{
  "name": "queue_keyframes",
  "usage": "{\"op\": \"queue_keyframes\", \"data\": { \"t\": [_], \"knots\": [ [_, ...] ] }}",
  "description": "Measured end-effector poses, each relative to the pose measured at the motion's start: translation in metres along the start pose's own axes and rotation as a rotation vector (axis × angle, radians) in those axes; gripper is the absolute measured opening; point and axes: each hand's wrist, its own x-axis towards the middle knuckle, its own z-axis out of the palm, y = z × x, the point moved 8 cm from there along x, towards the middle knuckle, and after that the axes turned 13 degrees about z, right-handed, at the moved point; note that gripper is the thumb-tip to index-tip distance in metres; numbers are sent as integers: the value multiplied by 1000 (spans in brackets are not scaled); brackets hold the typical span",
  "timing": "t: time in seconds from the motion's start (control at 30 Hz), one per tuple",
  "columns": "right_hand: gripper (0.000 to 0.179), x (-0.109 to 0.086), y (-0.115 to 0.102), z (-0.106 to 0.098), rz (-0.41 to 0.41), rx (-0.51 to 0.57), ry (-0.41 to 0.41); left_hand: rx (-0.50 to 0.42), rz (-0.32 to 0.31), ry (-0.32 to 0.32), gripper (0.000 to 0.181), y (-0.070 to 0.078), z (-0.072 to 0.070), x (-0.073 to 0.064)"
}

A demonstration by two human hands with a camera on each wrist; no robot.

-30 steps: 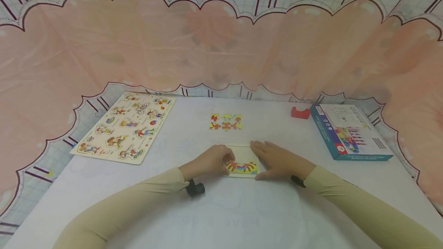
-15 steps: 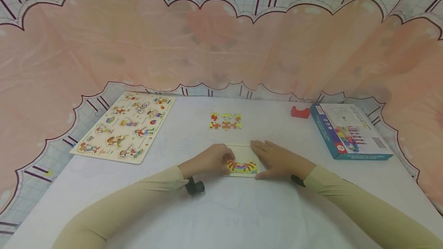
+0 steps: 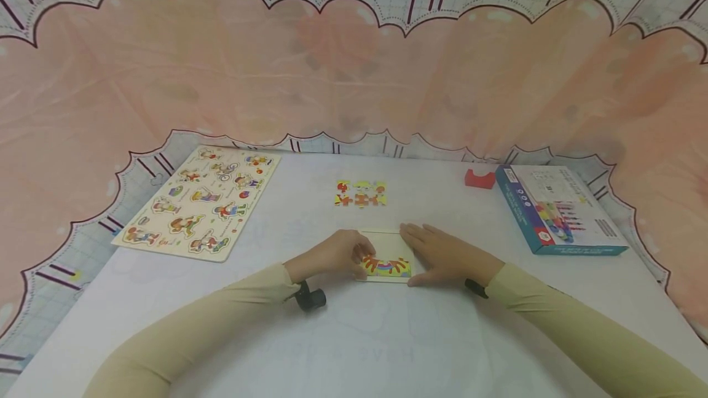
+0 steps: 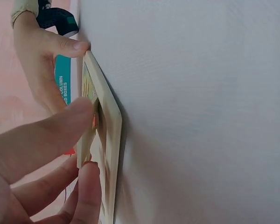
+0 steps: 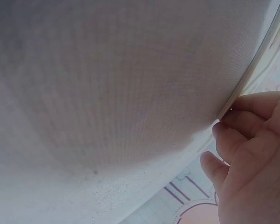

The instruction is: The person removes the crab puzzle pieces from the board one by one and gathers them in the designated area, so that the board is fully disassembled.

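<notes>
A small pale wooden puzzle tray [image 3: 389, 243] lies flat at the middle of the white table. Colourful puzzle pieces [image 3: 391, 267] with a rainbow and red rays line its near side; the rest of its bed shows bare wood. At the tray's left edge my left hand [image 3: 340, 255] pinches a puzzle piece [image 4: 85, 145] between thumb and fingers. That piece stands tilted over the tray in the left wrist view, its picture mostly hidden. My right hand [image 3: 450, 257] rests against the tray's right edge, fingers and thumb spread [image 5: 259, 144].
Several loose puzzle pieces [image 3: 361, 194] are grouped behind the tray. To the left lies a large picture board [image 3: 201, 204] with figures. A red arched block [image 3: 479, 179] and a teal-edged box [image 3: 561, 210] stand at the right. A patterned cloth [image 3: 354, 78] hangs behind.
The left fingers shift very slightly at the tray's left edge, and the seam in the near picture row looks less distinct. My right hand and the tray stay in place.
</notes>
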Motion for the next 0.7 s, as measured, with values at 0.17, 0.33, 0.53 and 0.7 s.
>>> {"op": "queue_keyframes", "data": {
  "t": [0.17,0.33,0.53,0.7],
  "knots": [
    [100,-1,0,0,-1,8,1,-27,9,0,40,-1,0,-1],
    [99,-2,-1,-1,-2,14,-1,-17,18,-3,40,0,0,-1],
    [100,-2,-2,-2,6,24,-4,-15,31,10,38,1,0,0],
    [101,-1,0,-1,13,24,-5,-16,36,10,37,-1,1,0]
  ]
}}
